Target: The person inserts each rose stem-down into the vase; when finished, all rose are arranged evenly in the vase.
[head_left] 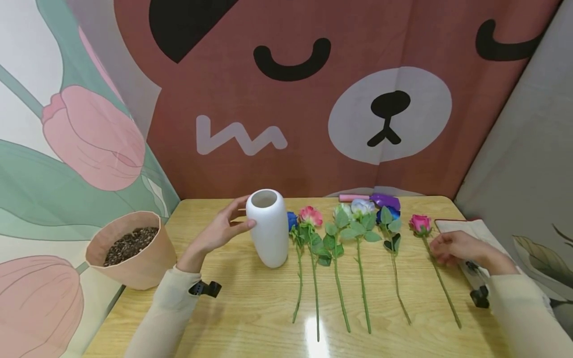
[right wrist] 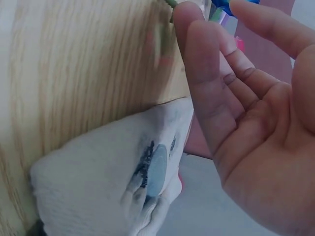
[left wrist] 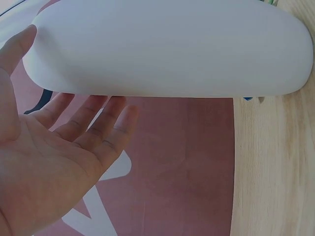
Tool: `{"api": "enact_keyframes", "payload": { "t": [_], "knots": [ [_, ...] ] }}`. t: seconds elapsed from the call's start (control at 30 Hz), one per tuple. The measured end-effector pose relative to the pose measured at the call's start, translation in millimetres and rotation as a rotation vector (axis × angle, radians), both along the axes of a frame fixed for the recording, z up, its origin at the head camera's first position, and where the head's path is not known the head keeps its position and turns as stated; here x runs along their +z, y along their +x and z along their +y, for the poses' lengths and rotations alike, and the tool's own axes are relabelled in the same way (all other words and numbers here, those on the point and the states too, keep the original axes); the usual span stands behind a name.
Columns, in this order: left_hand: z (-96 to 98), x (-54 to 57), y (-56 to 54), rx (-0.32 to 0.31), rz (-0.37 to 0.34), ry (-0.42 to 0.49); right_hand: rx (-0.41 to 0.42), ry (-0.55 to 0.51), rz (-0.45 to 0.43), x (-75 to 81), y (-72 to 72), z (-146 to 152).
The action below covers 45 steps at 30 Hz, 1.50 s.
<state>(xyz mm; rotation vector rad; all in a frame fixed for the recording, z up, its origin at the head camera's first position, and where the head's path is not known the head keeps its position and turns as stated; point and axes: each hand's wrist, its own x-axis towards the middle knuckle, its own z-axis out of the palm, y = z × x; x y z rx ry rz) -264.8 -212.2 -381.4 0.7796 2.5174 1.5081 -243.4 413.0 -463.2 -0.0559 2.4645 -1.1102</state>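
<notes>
A tall white vase (head_left: 270,233) stands on the wooden table. My left hand (head_left: 227,227) holds it near the top, thumb on the near side and fingers behind; in the left wrist view the thumb (left wrist: 18,48) lies at the vase's end and the fingertips reach its side. My right hand (head_left: 456,248) hovers by the stem of a magenta rose (head_left: 421,224), fingers loosely bent. In the right wrist view the thumb stands apart from the fingers (right wrist: 203,64). Left of that rose, several artificial roses lie in a row, including a pink-red rose (head_left: 311,216) and blue roses (head_left: 388,214).
A peach pot (head_left: 134,273) with dark soil stands at the left edge. Behind the flowers lies a purple trowel (head_left: 386,201) with a pink handle. White cloth (head_left: 465,227) with a red edge lies under and beyond my right hand. A bear-print curtain (head_left: 215,174) hangs behind the table.
</notes>
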Motion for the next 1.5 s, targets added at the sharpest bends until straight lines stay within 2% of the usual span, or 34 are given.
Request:
{"api": "enact_keyframes", "payload": {
  "t": [0.37, 0.57, 0.97, 1.3, 1.5],
  "knots": [
    [0.2, 0.1, -0.5, -0.002, -0.003, -0.002, -0.032, -0.003, -0.015, -8.0, -2.8, 1.1],
    [0.4, 0.8, -0.2, -0.002, -0.007, -0.002, -0.065, 0.035, -0.016, -12.5, -4.3, -1.5],
    [1.1, 0.9, 0.9, 0.0, -0.01, -0.007, -0.075, 0.073, 0.007, -17.4, -5.6, -5.7],
    [1.2, 0.3, 1.3, 0.002, -0.011, -0.01, -0.105, 0.041, 0.025, -13.0, -4.1, -2.4],
    [1.6, 0.4, 1.4, 0.005, -0.014, -0.002, -0.074, 0.038, 0.076, -4.1, -4.3, -2.8]
  ]
}}
